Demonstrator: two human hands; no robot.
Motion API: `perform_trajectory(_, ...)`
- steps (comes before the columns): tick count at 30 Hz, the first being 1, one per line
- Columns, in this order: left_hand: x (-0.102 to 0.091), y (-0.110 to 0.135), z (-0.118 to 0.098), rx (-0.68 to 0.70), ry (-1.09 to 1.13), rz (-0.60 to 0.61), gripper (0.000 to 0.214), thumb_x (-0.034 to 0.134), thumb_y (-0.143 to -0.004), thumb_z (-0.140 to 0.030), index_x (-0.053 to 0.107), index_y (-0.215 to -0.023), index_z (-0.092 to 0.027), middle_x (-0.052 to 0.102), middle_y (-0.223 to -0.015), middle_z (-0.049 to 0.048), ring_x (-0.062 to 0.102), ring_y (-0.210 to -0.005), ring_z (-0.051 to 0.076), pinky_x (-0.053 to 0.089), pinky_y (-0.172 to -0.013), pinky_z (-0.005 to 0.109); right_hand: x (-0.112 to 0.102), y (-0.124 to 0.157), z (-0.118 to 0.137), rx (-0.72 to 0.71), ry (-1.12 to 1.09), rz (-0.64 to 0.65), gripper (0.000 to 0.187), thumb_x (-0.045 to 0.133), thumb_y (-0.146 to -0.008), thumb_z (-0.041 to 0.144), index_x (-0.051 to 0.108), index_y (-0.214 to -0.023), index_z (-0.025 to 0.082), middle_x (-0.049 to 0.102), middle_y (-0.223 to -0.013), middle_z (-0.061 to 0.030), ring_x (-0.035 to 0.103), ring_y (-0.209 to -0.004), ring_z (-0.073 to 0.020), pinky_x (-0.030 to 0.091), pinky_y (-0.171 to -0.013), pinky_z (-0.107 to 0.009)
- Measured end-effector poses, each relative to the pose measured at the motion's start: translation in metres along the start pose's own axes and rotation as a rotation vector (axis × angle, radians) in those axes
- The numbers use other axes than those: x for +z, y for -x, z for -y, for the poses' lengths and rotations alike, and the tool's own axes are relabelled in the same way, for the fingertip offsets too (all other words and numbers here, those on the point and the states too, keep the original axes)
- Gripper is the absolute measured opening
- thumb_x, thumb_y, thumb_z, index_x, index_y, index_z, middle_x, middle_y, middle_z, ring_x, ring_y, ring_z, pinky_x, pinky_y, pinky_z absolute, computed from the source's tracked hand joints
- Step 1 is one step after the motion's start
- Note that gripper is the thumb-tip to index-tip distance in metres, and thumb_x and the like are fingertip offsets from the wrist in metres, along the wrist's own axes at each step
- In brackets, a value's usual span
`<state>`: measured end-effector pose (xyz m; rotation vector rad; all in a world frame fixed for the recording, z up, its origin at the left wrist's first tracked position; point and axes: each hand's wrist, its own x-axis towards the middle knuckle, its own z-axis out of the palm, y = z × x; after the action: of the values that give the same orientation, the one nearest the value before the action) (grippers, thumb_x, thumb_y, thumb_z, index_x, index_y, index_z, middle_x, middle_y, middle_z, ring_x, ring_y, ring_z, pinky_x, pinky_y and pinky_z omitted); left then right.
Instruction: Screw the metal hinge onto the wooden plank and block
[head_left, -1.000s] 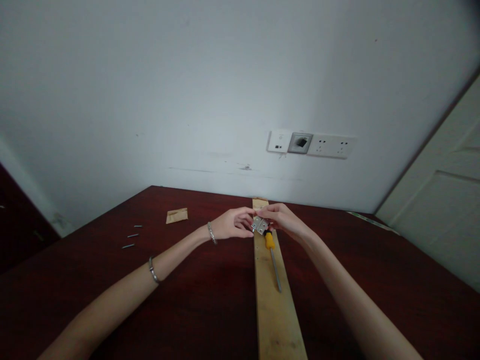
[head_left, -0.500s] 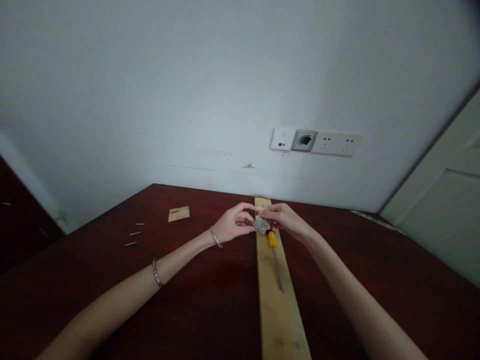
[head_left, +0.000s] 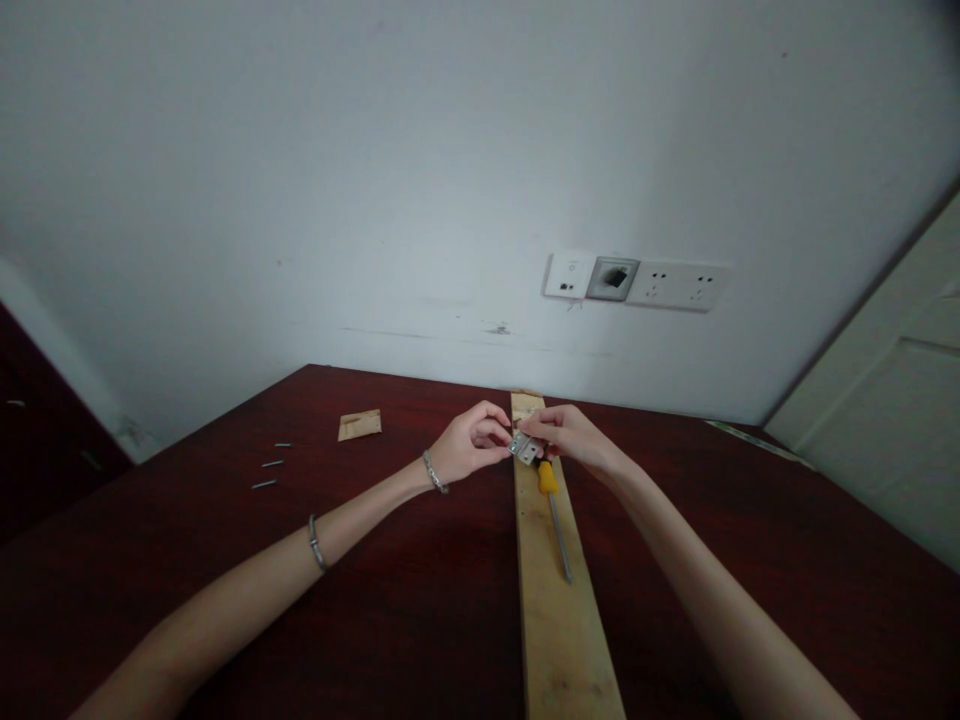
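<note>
A silver metal hinge (head_left: 523, 448) is held above a long wooden board (head_left: 559, 610), its leaves spread and screw holes showing. My right hand (head_left: 574, 440) pinches the hinge's right side between thumb and fingers. At the opposite edge, the thumb and bent fingers of my left hand (head_left: 472, 442) close on the hinge's left corner. A screwdriver (head_left: 548, 478) with a yellow and black handle lies along the board just below the hinge. Its shaft points toward me, and the handle's far end is partly hidden by my right hand.
Three screws or nails (head_left: 272, 464) lie in a row on the dark red table (head_left: 420, 610), left of my arm. Near them is a small flat tan piece (head_left: 360, 425). Behind the table, the wall (head_left: 420, 200) carries a row of sockets (head_left: 636, 282). A white door (head_left: 900, 420) stands at right.
My left index finger has drawn back a little from the right hand's fingertips. The hinge stays at nearly the same spot, and the whole view has shifted slightly.
</note>
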<state>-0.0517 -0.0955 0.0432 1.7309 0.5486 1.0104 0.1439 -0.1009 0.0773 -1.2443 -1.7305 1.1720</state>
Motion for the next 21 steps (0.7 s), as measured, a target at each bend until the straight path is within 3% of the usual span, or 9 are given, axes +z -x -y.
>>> perform_trajectory(7, 0.0042, -0.0012, 0.0060, 0.027, -0.001, -0.033, 0.028, 0.074, -0.070, -0.028, 0.062, -0.089, -0.012, 0.067, -0.086, 0.0056, 0.063, -0.080, 0.014, 0.049, -0.077, 0.029, 0.0003, -0.0018, -0.0009, -0.043, 0.037, -0.049, 0.035, 0.070, -0.067, 0.048, 0.064, -0.061, 0.014, 0.058, -0.051, 0.0006, 0.047, -0.044, -0.0071, 0.033, -0.042, -0.020)
perform_trajectory(21, 0.0037, -0.0028, 0.0079, -0.004, 0.073, -0.039, 0.030, 0.079, -0.066, -0.024, 0.062, -0.087, -0.011, 0.068, -0.087, 0.0054, 0.064, -0.082, 0.014, 0.050, -0.085, 0.034, 0.0022, 0.0030, 0.0053, -0.143, 0.107, -0.132, 0.037, 0.066, -0.071, 0.050, 0.064, -0.066, 0.013, 0.060, -0.057, -0.0014, 0.047, -0.048, -0.0085, 0.033, -0.045, -0.022)
